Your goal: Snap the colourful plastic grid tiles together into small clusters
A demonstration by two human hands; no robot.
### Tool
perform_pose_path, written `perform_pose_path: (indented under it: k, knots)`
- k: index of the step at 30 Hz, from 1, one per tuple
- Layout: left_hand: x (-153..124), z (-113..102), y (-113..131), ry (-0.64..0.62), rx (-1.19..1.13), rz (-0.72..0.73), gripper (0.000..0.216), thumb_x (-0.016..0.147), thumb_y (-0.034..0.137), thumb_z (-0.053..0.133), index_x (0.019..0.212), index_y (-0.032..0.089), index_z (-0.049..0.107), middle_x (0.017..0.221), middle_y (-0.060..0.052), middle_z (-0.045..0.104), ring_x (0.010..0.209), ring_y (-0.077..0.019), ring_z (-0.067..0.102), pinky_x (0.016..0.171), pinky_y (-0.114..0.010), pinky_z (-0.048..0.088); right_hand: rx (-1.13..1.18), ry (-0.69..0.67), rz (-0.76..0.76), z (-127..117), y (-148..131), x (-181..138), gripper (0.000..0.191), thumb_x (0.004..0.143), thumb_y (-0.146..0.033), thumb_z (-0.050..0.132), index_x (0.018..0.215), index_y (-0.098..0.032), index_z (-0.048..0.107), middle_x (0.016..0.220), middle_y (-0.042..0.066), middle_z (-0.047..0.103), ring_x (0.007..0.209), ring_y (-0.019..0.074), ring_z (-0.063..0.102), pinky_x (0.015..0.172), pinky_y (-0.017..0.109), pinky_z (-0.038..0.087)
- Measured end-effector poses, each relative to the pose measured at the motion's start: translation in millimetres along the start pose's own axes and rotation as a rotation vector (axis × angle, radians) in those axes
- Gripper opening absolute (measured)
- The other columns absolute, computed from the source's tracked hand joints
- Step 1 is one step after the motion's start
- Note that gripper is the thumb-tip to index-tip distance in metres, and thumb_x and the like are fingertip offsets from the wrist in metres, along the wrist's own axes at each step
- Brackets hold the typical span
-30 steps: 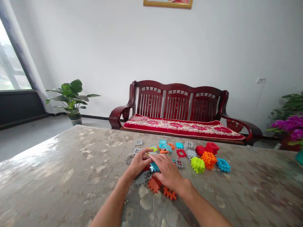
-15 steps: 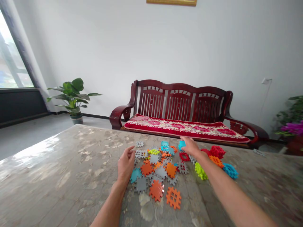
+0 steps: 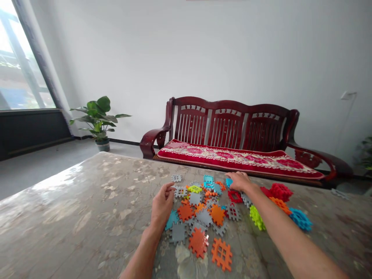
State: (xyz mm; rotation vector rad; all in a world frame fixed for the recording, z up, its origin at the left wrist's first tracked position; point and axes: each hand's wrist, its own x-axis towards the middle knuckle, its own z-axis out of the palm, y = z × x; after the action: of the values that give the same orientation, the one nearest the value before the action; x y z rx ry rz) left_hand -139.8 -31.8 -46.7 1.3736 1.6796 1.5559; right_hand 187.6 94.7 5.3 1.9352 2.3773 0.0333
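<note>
A scatter of flat toothed plastic tiles point(image 3: 203, 211) in orange, grey, blue and green lies on the marbled table point(image 3: 87, 201). My left hand point(image 3: 161, 205) rests at the left edge of the scatter, fingers loosely curled, holding nothing. My right hand point(image 3: 240, 181) reaches to the far side, its fingers closing on a blue tile point(image 3: 228, 181). Beside my right forearm sit assembled clusters: red point(image 3: 280, 190), orange point(image 3: 279, 203), green point(image 3: 255, 217) and blue point(image 3: 300, 219).
Behind the table stands a dark red wooden bench point(image 3: 232, 131) with a red patterned cushion point(image 3: 241, 159). A potted plant point(image 3: 99, 118) stands by the window at the left. A lone grey tile point(image 3: 176, 178) lies at the far left of the scatter.
My right hand left the pile near me and reached to the blue tile at the far side. My left hand drew back to the left edge. The view shifted slightly left.
</note>
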Motion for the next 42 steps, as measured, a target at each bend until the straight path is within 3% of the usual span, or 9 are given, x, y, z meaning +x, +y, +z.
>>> perform_pose_path:
  k: [6,13,19,24,29,33,42]
  knots:
    - [0,0,5,0.003,-0.012,-0.024,0.039,0.074,0.040,0.055,0.106,0.018,0.066,0.084,-0.003,0.072,0.072,-0.0165,0.065,0.070,-0.028,0.051,-0.033,-0.045,-0.032,-2,-3,4,0.065,0.065,-0.013,0.059,0.130,-0.023,0.055,0.121,0.013,0.065,0.114,0.0293,0.058,0.096,0.041,0.036]
    - [0,0,3,0.002,0.003,-0.011,0.039,0.075,0.039,0.054,0.106,0.017,0.065,0.085,-0.003,0.072,0.071,-0.0160,0.065,0.071,-0.028,0.051,-0.023,-0.018,-0.095,-9,-13,-1,0.057,0.062,-0.015,0.064,0.119,-0.014,0.061,0.113,0.018,0.067,0.106,0.0316,0.062,0.091,0.040,0.041]
    - [-1,-3,10,0.011,0.042,-0.009,0.041,0.074,0.041,0.054,0.106,0.017,0.066,0.084,-0.003,0.073,0.071,-0.0165,0.065,0.072,-0.028,0.051,0.083,0.137,-0.053,-41,-4,-24,0.069,0.071,-0.023,0.058,0.138,-0.018,0.043,0.132,0.013,0.058,0.114,0.0267,0.058,0.092,0.033,0.042]
    - [-2,-5,12,0.010,0.096,-0.004,0.042,0.076,0.040,0.053,0.109,0.017,0.066,0.088,-0.003,0.073,0.072,-0.0164,0.065,0.071,-0.027,0.051,0.350,0.372,-0.065,-54,37,-86,0.075,0.065,-0.020,0.059,0.139,-0.018,0.041,0.129,0.011,0.059,0.114,0.0245,0.057,0.096,0.033,0.042]
    - [-3,-7,9,0.064,0.220,-0.034,0.037,0.079,0.032,0.048,0.108,0.019,0.067,0.090,-0.004,0.074,0.077,-0.0171,0.066,0.075,-0.027,0.049,0.487,0.475,0.048,-19,88,-164,0.074,0.066,-0.021,0.057,0.138,-0.020,0.040,0.118,0.010,0.061,0.104,0.0225,0.061,0.093,0.037,0.046]
    - [-3,-7,8,0.067,0.262,-0.032,0.035,0.079,0.030,0.048,0.106,0.021,0.068,0.092,-0.003,0.073,0.078,-0.0170,0.066,0.076,-0.027,0.048,0.465,0.467,0.082,21,109,-207,0.074,0.067,-0.020,0.053,0.139,-0.021,0.039,0.116,0.009,0.061,0.105,0.0219,0.060,0.096,0.038,0.045]
    - [-6,-8,15,0.040,0.305,-0.029,0.037,0.077,0.035,0.048,0.103,0.021,0.069,0.075,-0.001,0.070,0.070,-0.0171,0.064,0.067,-0.025,0.046,0.251,0.473,0.055,59,122,-232,0.072,0.062,-0.011,0.046,0.134,-0.019,0.048,0.122,0.010,0.061,0.111,0.0240,0.058,0.100,0.041,0.043]
